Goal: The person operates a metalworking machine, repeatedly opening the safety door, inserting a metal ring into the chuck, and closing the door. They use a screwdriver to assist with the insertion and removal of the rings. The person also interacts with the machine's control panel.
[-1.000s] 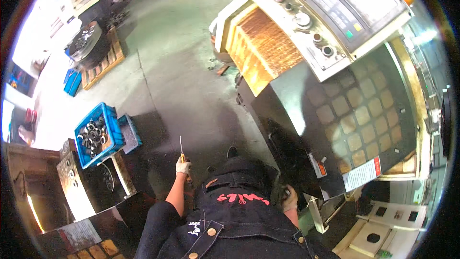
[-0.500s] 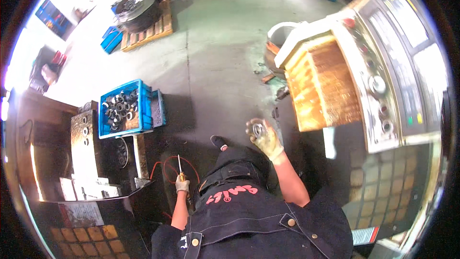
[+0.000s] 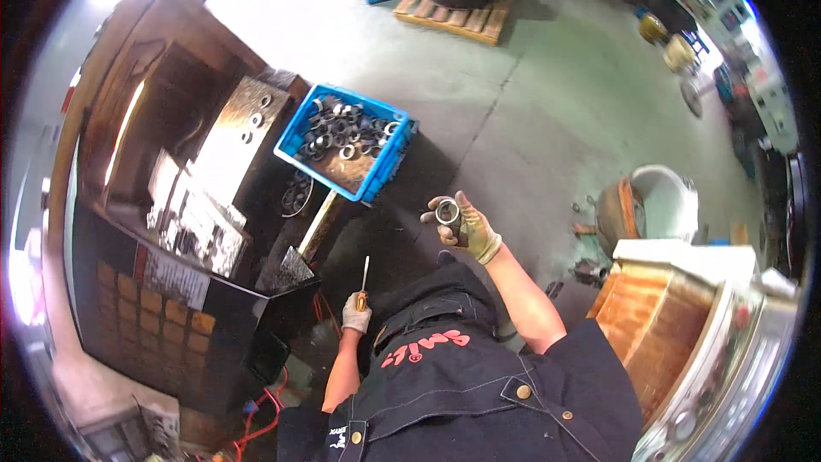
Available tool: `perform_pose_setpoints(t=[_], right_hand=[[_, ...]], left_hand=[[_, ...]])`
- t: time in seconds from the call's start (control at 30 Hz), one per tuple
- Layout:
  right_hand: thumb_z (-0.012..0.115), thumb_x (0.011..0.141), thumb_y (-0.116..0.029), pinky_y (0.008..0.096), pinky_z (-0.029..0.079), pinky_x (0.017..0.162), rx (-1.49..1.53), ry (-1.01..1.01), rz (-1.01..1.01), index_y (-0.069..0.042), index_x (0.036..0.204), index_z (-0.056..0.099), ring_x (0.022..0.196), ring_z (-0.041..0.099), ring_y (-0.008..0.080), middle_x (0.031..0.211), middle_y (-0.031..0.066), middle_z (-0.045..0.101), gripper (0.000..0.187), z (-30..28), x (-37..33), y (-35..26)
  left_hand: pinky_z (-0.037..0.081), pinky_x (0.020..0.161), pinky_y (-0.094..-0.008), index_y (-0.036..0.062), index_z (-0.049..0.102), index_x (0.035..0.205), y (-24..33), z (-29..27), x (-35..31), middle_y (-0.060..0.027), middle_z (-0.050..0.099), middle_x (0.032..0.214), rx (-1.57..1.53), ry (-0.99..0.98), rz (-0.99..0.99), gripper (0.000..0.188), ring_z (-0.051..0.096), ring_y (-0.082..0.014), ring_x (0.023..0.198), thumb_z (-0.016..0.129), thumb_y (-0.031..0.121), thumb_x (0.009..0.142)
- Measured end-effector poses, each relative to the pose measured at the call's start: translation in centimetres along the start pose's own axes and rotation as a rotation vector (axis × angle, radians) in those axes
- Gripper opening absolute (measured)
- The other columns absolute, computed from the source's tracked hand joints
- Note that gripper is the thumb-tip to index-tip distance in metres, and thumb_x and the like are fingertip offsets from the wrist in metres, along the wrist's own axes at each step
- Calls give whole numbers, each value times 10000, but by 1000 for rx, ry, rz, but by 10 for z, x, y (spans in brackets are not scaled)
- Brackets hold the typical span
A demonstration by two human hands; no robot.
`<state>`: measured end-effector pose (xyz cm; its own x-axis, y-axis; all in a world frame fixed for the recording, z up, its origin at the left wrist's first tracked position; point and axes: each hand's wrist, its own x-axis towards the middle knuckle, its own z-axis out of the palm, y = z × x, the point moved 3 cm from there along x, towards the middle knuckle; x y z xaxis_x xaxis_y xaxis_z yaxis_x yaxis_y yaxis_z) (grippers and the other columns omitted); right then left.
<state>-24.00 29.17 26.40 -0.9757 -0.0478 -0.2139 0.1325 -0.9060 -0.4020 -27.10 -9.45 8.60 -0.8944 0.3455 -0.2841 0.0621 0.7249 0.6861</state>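
Note:
My right hand (image 3: 469,224), in a yellowish work glove, is raised in front of me and closed around a short dark metal ring-shaped part (image 3: 448,212). My left hand (image 3: 356,311), in a pale glove, hangs low by my side and grips a slim tool with an orange handle and thin metal shaft (image 3: 364,278) pointing up. A blue plastic crate (image 3: 345,142) holding several similar metal rings stands on the edge of a dark machine, just left of and above the held part.
A dark machine cabinet (image 3: 197,205) fills the left. A wooden pallet with a heavy round part (image 3: 453,8) lies at the top. A wood-topped bench (image 3: 658,325) and a white bin (image 3: 663,201) are at the right. Red cables (image 3: 265,411) trail on the floor.
My view has swung left, from the control-panel machine toward the blue crate. My right hand, low by my side a second ago, has come up holding the metal ring.

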Motion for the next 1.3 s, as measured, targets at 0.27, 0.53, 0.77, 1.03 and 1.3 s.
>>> perform_pose_setpoints(t=[0.27,0.53,0.77,1.03,1.3], right_hand=[[653,845,-195,299,526,745,-83,-25,217,-143,1269,429,879,607,171,1106,70,566,483,-9,95,61],[661,844,-277,218,462,553,-700,-65,686,-72,1159,496,612,529,82,908,37,595,411,16,153,156],[705,800,-239,253,453,561,-1127,-163,632,-61,1155,508,663,538,113,819,22,562,443,17,237,223],[682,825,-217,307,521,762,-506,88,459,-119,1322,378,947,572,179,1074,44,565,591,60,324,245],[620,843,-176,250,490,689,-1363,-124,160,-35,1129,593,801,611,126,941,47,644,320,55,275,170]], left_hand=[[480,790,-351,72,594,1000,16,-14,-40,-140,619,923,-94,228,-194,295,614,-297,900,564,54,707],[471,791,-460,54,556,1065,-65,-28,-108,-244,608,985,38,228,-605,441,571,-427,943,615,197,652],[465,804,-433,45,571,1069,-86,-43,-114,-216,622,963,-127,256,-835,456,591,-404,941,632,155,631],[467,817,-466,37,589,1057,-177,-54,-74,-243,599,1048,-29,46,-807,414,589,-389,958,612,241,697],[467,818,-464,35,572,1089,-182,-63,-64,-234,587,1094,101,-277,-668,428,585,-400,969,591,247,717]])
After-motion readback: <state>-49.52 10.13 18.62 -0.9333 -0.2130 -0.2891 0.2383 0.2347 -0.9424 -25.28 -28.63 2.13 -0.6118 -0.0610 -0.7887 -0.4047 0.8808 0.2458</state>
